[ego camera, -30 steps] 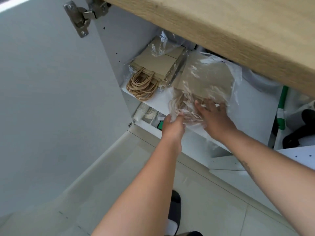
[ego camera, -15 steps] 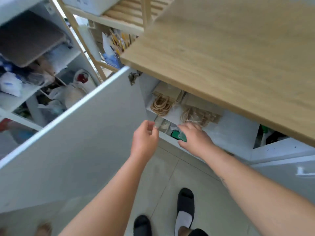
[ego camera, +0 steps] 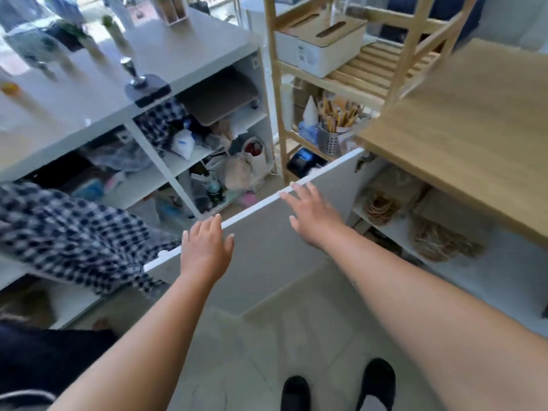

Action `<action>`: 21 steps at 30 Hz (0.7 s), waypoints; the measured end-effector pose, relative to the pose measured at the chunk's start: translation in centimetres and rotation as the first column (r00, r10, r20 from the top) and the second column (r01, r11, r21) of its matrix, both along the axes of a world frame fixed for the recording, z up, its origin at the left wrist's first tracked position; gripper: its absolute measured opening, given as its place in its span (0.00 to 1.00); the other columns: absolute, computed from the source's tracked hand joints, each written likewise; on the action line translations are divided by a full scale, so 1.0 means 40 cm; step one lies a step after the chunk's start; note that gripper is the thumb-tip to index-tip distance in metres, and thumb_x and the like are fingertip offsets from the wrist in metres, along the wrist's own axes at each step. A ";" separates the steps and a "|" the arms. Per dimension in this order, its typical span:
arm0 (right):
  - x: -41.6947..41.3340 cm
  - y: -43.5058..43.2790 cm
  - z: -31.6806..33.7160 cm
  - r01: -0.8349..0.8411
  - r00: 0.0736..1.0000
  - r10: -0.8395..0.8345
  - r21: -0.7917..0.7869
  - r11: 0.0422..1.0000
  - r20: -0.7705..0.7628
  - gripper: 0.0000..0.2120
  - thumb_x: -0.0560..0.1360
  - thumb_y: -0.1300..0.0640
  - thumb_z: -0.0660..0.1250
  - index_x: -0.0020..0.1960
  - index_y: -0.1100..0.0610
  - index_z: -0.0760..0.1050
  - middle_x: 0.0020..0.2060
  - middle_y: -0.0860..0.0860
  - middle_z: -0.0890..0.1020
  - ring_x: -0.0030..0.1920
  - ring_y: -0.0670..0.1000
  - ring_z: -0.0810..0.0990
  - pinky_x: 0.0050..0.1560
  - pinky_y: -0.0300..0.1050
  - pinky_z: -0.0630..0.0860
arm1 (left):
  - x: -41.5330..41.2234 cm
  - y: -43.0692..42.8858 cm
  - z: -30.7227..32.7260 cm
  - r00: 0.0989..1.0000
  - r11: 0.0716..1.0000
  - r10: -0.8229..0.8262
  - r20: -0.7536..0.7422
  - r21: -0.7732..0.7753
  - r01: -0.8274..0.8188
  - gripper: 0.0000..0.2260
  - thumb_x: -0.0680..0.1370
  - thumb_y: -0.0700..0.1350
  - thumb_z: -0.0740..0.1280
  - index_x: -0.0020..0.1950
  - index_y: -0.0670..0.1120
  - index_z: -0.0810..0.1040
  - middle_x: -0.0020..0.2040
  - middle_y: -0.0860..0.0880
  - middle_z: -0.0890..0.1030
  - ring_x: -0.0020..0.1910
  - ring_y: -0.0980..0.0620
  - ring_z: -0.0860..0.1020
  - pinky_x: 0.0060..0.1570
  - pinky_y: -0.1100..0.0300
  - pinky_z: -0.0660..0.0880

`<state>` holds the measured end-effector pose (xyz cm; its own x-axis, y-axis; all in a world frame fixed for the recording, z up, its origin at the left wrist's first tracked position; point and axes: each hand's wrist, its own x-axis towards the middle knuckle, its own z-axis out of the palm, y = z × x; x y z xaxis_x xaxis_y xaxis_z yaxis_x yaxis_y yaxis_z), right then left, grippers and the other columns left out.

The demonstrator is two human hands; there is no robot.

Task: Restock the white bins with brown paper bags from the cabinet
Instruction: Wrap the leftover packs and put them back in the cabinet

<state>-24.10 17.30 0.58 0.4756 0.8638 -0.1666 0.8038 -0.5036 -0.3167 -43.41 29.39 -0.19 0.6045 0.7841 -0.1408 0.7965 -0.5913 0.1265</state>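
The brown paper bags (ego camera: 444, 235) are light brown and flat. They lie down in two piles, side by side. Each pile has a bunch of curly rope handles (ego camera: 381, 207) that point out toward the front. The picture is blurry here, so I cannot count the bags.

The bags lie on a white cabinet shelf (ego camera: 396, 232), near its front edge. The shelf sits right under the wooden surface (ego camera: 474, 129), below its front edge. The white cabinet door (ego camera: 267, 250) stands wide open.

The left hand (ego camera: 206, 250) is flat, with straight fingers, and holds nothing. Its fingertips are up at the top edge of the door, about halfway along it. The right hand (ego camera: 314, 215) is spread flat too and holds nothing. Its fingertips are at the same top edge, closer to the hinge. I cannot tell if either hand presses on the door.

The bags are on the far right of both hands. The right hand is the closer one, but it is still apart from them. No hand touches a bag.

Behind the door is a white shelf unit (ego camera: 166, 173) full of small stuff. A blue and white checked cloth (ego camera: 74, 232) is on the left. A wooden rack (ego camera: 367, 72) holds a white box with a wooden lid (ego camera: 326, 46). Under it stands a metal cup (ego camera: 327, 142) full of sticks. Two black shoes (ego camera: 376, 381) stand on the pale tile floor (ego camera: 296, 336).
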 end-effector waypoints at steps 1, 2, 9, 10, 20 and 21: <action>-0.020 0.029 -0.009 -0.053 0.998 0.055 -0.054 0.997 0.029 0.29 0.81 0.56 0.58 0.78 0.43 0.52 0.79 0.49 0.49 0.78 0.58 0.46 0.74 0.56 0.56 | -0.033 0.017 -0.008 0.999 0.999 0.016 -0.031 -0.036 -0.017 0.24 0.83 0.53 0.57 0.77 0.44 0.63 0.75 0.44 0.69 0.71 0.41 0.68 0.71 0.45 0.65; -0.035 0.049 -0.018 -0.094 0.994 0.100 -0.109 0.990 0.048 0.31 0.81 0.57 0.58 0.79 0.43 0.49 0.80 0.48 0.47 0.78 0.58 0.43 0.75 0.56 0.54 | -0.058 0.026 -0.016 0.999 0.998 0.014 -0.043 -0.057 -0.016 0.24 0.84 0.53 0.57 0.77 0.44 0.63 0.75 0.45 0.69 0.70 0.41 0.69 0.69 0.46 0.67; -0.086 0.037 -0.048 -0.047 0.999 0.047 -0.185 0.982 -0.001 0.30 0.82 0.60 0.53 0.78 0.41 0.47 0.79 0.43 0.43 0.79 0.57 0.42 0.67 0.57 0.67 | -0.100 0.050 -0.025 0.991 0.986 0.094 0.091 -0.145 -0.080 0.07 0.81 0.42 0.62 0.55 0.51 0.78 0.56 0.48 0.81 0.53 0.43 0.77 0.50 0.49 0.76; -0.092 0.018 -0.045 -0.042 0.999 0.040 -0.178 0.983 -0.017 0.29 0.82 0.58 0.52 0.78 0.41 0.48 0.79 0.42 0.43 0.79 0.57 0.42 0.65 0.57 0.69 | -0.107 0.037 -0.023 0.984 0.979 0.122 0.129 -0.181 -0.098 0.06 0.80 0.43 0.63 0.51 0.52 0.79 0.54 0.50 0.81 0.51 0.45 0.78 0.49 0.51 0.77; -0.113 -0.236 -0.054 0.006 0.996 -0.017 -0.118 0.993 -0.090 0.27 0.81 0.38 0.46 0.77 0.45 0.55 0.79 0.43 0.46 0.79 0.56 0.43 0.74 0.59 0.58 | -0.116 -0.253 -0.005 0.983 0.848 0.079 0.168 -0.529 0.023 0.08 0.73 0.50 0.76 0.39 0.56 0.78 0.42 0.55 0.82 0.41 0.54 0.79 0.44 0.60 0.74; -0.111 -0.265 -0.052 0.014 0.996 -0.026 -0.128 0.992 -0.091 0.28 0.81 0.37 0.46 0.78 0.46 0.55 0.79 0.42 0.46 0.79 0.56 0.42 0.74 0.60 0.57 | -0.106 -0.286 -0.006 0.987 0.831 0.041 0.154 -0.554 0.052 0.07 0.73 0.51 0.76 0.39 0.54 0.79 0.41 0.54 0.82 0.38 0.55 0.77 0.41 0.60 0.73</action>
